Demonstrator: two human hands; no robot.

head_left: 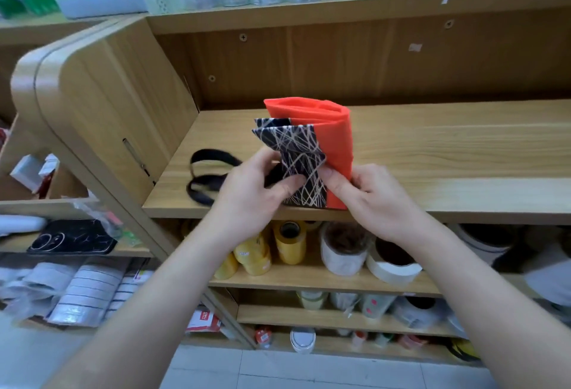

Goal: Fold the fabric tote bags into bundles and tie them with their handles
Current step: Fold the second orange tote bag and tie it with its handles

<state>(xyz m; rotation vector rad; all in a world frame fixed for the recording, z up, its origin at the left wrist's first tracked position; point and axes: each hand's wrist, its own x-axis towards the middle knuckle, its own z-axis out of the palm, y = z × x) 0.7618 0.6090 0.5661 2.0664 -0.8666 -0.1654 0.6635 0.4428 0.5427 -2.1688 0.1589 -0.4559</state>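
2 hands are clamped on the bag (336, 138): the left hand (247, 191) pinches its patterned flap and the right hand (367, 194) its orange edge, standing the folded bundle at the shelf's (448, 166) front. The cloth looks light, soft and springy, so grip low across the folds. Black handles (199, 194) trail left. A tray (102, 5) above holds blurred pastel items; tape rolls (290, 243) sit below

orange tote bag (338, 141) folded into thick bundle, upright at shelf (448, 157) front edge; black line-patterned panel (304, 169) facing camera; black handles (213, 153) trailing toward 9 o'clock.
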